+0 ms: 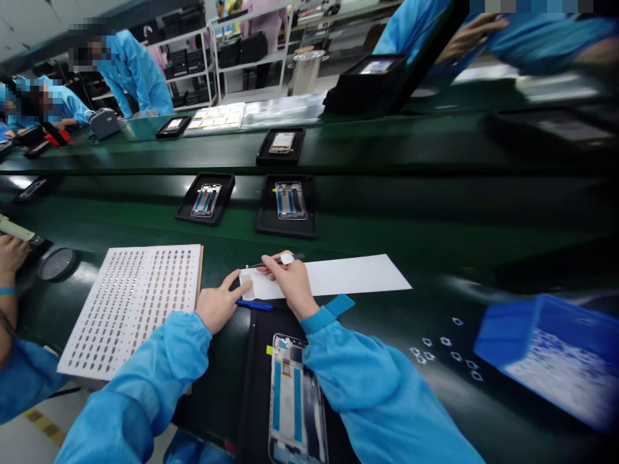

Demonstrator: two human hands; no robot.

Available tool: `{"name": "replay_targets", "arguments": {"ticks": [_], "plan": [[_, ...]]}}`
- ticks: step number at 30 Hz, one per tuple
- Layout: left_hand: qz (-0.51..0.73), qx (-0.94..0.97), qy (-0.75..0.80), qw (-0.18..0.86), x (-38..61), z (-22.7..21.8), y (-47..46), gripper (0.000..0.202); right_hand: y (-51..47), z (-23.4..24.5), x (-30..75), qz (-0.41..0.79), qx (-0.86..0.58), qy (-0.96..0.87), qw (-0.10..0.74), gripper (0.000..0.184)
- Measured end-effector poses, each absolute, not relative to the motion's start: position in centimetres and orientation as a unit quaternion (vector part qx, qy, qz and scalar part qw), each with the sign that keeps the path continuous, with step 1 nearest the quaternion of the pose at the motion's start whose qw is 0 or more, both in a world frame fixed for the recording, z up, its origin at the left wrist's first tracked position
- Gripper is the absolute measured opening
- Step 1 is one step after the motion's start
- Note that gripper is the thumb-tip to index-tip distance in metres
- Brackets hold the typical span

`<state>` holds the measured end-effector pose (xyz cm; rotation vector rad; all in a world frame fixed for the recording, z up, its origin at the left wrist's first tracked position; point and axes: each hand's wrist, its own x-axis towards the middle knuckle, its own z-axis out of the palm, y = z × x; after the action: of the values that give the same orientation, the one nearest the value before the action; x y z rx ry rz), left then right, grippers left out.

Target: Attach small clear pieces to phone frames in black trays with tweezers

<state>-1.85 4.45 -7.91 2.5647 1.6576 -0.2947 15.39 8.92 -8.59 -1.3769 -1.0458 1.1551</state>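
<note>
Dark, slim tweezers (298, 256) are held in my right hand (294, 283), their tip pointing left over the end of a white paper strip (358, 274). A small white patch shows on a finger of that hand. My left hand (217, 307) has thumb and forefinger spread, pressing on the strip's left end beside a small greyish piece (247, 287). Just below the strip lies a blue pen-like tool (255, 305). Nearer me, a phone frame (290, 399) with blue strips rests in a black tray (256, 386), partly hidden by my right sleeve.
On the left sits a white sheet of small parts (130, 309), with a round black dish (57, 264) and another person's hand (12, 258) beyond. To the right stand a blue bin (507, 322) and several small white rings (445, 341). Trays with phone frames (290, 201) lie ahead.
</note>
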Motion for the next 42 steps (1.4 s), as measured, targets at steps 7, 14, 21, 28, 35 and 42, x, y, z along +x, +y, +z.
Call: {"name": "replay_targets", "arguments": {"ticks": [7,14,21,28,35,42], "plan": [[0.056,0.823,0.56,0.072,-2.7,-8.3,4.5,0.044,-0.9,-7.5,22.1,0.43,-0.597,-0.379,0.561,0.045],[0.2,0.813,0.44,0.327,1.5,-5.7,3.3,0.02,-5.9,-8.9,22.3,0.42,-0.648,-0.404,0.49,0.046],[0.026,0.843,0.404,0.353,5.5,-5.6,3.5,0.015,-5.6,-8.9,22.2,0.39,-0.654,-0.438,0.477,0.048],[-0.001,0.867,0.397,0.3,5.5,-5.9,3.7,0.018,-5.9,-9.6,22.1,0.39,-0.654,-0.44,0.475,0.038],[0.006,0.869,0.395,0.299,5.5,-6.0,3.5,0.02,-6.0,-10.0,22.1,0.364,-0.665,-0.456,0.467,0.035],[0.001,0.865,0.399,0.305,5.5,-5.9,3.4,0.018,-6.1,-10.0,22.1,0.347,-0.673,-0.464,0.46,0.033]]}}
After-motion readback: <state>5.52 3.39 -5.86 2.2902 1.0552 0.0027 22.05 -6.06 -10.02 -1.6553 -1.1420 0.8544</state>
